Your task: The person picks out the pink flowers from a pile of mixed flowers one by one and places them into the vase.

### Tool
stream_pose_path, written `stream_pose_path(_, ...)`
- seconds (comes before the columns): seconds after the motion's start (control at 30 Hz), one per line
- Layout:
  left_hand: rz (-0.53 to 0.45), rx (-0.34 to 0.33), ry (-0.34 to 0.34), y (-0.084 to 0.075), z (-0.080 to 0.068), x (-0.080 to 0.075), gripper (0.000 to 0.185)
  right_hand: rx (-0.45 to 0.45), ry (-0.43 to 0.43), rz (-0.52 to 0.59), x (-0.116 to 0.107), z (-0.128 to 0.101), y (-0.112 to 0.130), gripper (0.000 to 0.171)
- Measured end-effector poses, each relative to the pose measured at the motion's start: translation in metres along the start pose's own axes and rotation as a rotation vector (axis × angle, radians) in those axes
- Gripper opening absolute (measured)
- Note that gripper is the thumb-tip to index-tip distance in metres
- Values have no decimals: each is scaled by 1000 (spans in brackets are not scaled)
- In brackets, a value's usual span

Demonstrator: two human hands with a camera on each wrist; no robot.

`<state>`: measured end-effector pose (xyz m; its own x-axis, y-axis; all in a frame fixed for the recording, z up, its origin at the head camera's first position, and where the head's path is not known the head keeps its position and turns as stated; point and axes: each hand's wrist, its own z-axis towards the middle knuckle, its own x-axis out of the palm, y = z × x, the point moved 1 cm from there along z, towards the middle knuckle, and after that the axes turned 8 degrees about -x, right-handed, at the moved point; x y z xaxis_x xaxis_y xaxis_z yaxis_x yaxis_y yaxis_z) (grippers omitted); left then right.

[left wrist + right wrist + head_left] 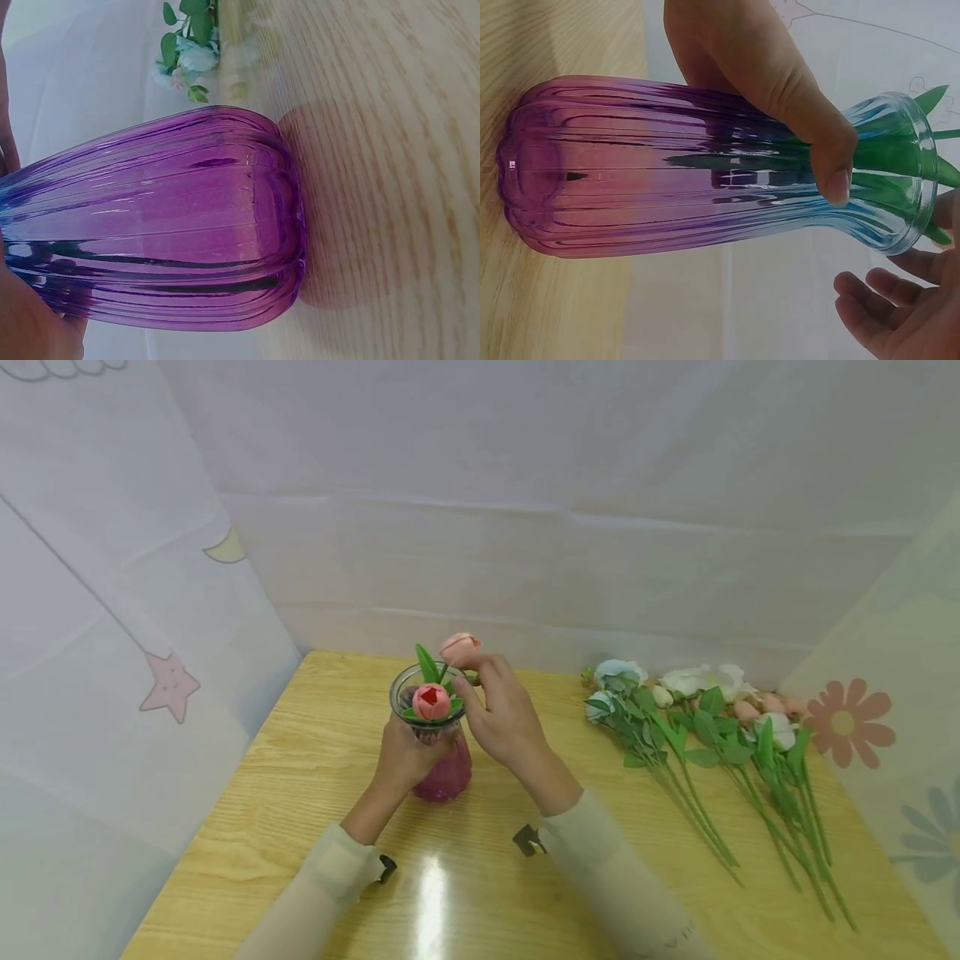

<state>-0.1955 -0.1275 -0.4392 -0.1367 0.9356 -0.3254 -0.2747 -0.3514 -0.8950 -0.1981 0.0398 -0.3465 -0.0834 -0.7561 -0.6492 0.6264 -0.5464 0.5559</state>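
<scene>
A ribbed glass vase [630, 172], pink-purple below and blue toward its flared mouth, stands upright on the wooden table. My left hand [408, 752] grips it around the neck, its thumb across the glass in the right wrist view. Two pink tulips rise from the mouth: a deeper pink tulip [431, 702] at the near rim and a paler tulip [460, 648] behind it. At the rim's right side, my right hand [510, 714] pinches the paler tulip near its stem between thumb and index finger. Green leaves [889, 161] show through the glass neck.
On the right of the table [300, 793] lie several artificial flowers: pale blue roses [618, 675], white blooms [686, 681] and peach ones [772, 703], their green stems [697, 802] pointing toward me. Pale printed cloth [525, 568] hangs behind and at both sides.
</scene>
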Motion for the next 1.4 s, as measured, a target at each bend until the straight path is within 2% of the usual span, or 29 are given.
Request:
stream_pose_path(0.13,20,-7,2,0,0,0,75,-22,-20,44,-2,-3,-3,30)
stream_pose_path(0.3,36,-15,6,1,0,0,74,12,-28,100,-10,-11,-8,41)
stream_pose_path(0.47,40,-12,0,0,-1,-1,72,54,-14,103,-19,-18,-15,49)
stream_pose_path(0.87,26,-13,-6,-1,0,1,72,147,11,99,-41,-39,-39,56)
stream_pose_path(1.13,35,-30,-5,-3,-1,1,72,187,18,-1,-60,-59,-62,59)
stream_pose_path(1.4,33,-25,-9,-2,-2,1,71,168,5,-66,-76,-83,-93,58)
